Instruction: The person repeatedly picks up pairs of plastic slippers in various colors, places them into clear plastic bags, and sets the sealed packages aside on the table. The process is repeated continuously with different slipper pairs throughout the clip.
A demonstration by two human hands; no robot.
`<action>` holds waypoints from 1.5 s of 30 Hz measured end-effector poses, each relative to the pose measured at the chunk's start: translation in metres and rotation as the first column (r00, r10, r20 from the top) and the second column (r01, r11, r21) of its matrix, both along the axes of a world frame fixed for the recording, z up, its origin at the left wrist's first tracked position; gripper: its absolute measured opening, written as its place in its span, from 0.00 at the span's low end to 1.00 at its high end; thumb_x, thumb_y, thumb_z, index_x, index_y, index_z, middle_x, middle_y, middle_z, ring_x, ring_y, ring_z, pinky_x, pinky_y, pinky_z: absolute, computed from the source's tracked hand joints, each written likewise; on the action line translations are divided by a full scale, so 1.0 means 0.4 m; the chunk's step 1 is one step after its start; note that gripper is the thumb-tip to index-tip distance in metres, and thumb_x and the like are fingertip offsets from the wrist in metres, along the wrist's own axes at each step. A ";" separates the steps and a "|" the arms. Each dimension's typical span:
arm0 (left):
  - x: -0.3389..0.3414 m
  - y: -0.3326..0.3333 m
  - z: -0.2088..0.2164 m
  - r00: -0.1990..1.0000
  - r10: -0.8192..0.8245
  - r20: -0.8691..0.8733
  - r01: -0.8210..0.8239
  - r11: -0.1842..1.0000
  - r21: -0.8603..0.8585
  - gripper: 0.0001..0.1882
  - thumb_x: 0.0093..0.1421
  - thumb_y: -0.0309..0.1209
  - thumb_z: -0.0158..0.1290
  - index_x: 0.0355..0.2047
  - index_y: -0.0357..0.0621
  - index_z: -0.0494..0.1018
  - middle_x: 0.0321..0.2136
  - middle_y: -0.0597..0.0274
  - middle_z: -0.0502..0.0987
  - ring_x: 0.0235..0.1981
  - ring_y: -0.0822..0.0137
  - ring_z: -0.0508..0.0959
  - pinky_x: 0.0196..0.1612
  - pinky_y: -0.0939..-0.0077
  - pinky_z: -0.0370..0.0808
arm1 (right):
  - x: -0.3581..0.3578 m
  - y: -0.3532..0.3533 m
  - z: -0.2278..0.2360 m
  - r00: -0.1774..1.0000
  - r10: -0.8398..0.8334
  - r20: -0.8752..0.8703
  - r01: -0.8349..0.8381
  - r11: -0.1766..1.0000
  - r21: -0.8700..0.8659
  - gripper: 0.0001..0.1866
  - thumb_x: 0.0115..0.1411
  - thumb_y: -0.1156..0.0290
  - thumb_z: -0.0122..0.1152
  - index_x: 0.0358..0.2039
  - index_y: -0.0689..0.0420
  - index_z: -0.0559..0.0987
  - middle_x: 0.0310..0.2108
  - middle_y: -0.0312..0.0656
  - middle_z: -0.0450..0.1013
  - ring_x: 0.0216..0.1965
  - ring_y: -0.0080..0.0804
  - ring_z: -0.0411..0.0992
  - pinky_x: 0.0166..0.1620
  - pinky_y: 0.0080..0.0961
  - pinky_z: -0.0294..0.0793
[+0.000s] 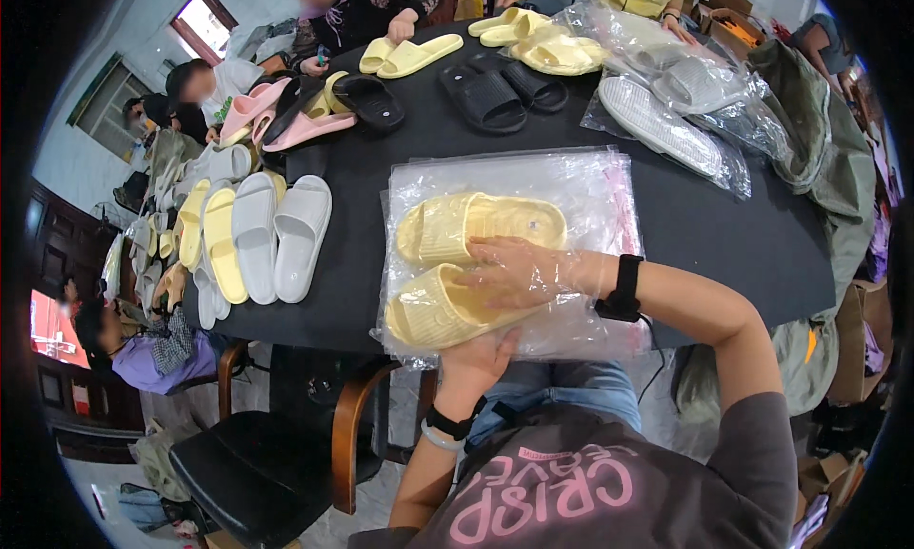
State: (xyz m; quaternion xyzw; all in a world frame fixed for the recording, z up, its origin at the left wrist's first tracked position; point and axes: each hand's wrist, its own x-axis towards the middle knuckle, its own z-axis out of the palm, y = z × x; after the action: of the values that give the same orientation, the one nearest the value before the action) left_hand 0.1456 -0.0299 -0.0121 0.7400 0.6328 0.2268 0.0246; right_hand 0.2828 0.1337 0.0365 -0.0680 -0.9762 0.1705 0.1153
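Observation:
A pair of pale yellow slippers, the far slipper (528, 223) and the near slipper (424, 311), lies side by side in a clear plastic bag (571, 335). My right hand (509, 271) reaches in from the right, its fingers stretched across both slippers. Plastic film covers part of that hand and wrist. At the near edge, my left hand (481, 363) cups the near slipper from below, thumb showing beside the sole. Its other fingers are hidden under the slipper. Beneath them is a flat stack of clear bags (609, 182) on the black table (724, 254).
Grey slippers (303, 235) and yellow ones stand in a row at left. Black slippers (490, 97) lie beyond the stack, and bagged grey slippers (657, 120) at far right. Co-workers sit around the far side. An empty black chair (276, 454) is at my left.

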 end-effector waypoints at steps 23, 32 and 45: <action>-0.172 -0.047 0.134 0.949 0.138 0.283 -0.191 0.967 0.167 0.18 0.65 0.26 0.49 0.54 0.31 0.67 0.54 0.42 0.71 0.56 0.45 0.70 0.59 0.55 0.65 | 0.121 0.003 0.011 0.988 -0.104 0.116 0.108 0.994 -0.025 0.21 0.66 0.58 0.49 0.59 0.45 0.75 0.53 0.48 0.69 0.60 0.48 0.64 0.62 0.41 0.62; -0.164 0.042 0.023 0.973 0.147 0.176 -0.115 0.977 -0.181 0.34 0.70 0.42 0.41 0.68 0.30 0.51 0.67 0.38 0.56 0.70 0.46 0.55 0.70 0.53 0.49 | 0.164 0.021 -0.022 0.961 -0.177 0.214 0.168 0.984 0.058 0.21 0.70 0.54 0.44 0.58 0.43 0.76 0.55 0.47 0.70 0.63 0.46 0.62 0.64 0.44 0.59; -0.115 0.023 0.069 0.987 0.159 -0.037 -0.163 0.942 -0.293 0.46 0.60 0.57 0.53 0.70 0.42 0.53 0.68 0.33 0.50 0.70 0.35 0.49 0.69 0.40 0.42 | 0.606 -0.129 0.044 0.697 -0.714 0.063 0.704 0.666 -0.248 0.20 0.64 0.69 0.55 0.57 0.53 0.77 0.38 0.47 0.70 0.47 0.46 0.68 0.54 0.38 0.63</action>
State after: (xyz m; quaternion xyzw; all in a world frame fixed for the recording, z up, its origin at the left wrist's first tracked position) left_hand 0.0997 -0.0207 0.0153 0.6752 0.7180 0.1261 0.1122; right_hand 0.5252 0.0823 0.0541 -0.4527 -0.8403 0.2363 0.1822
